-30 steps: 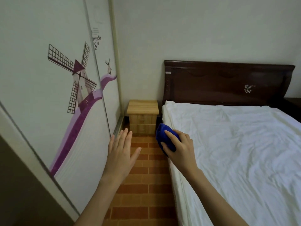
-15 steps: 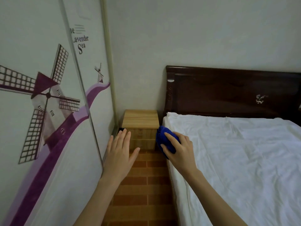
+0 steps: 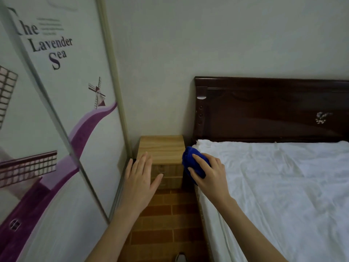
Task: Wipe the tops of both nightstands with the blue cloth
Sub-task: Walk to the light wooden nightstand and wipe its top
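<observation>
1. Right hand raised over the left edge of the bed, fingers curled around a bunched blue cloth, thumb pressed against its lower side.
2. Blue cloth wadded into a ball, clear of any surface, level with the gap between bed and nightstand.
3. Left hand flat and open, fingers straight and close together, thumb spread outward, nothing held; fingertips in line with the nightstand's front left corner, contact impossible to judge.
4. Nightstand of light wood, standing in the corner between the wardrobe door and the dark headboard, top bare, drawer fronts partly hidden behind the left hand.
5. Wardrobe door printed with windmills, a purple band and the words "The Lavender Sea".
6. Red brick-pattern floor running between wardrobe and bed.
7. White sheet on the bed, rumpled.
</observation>
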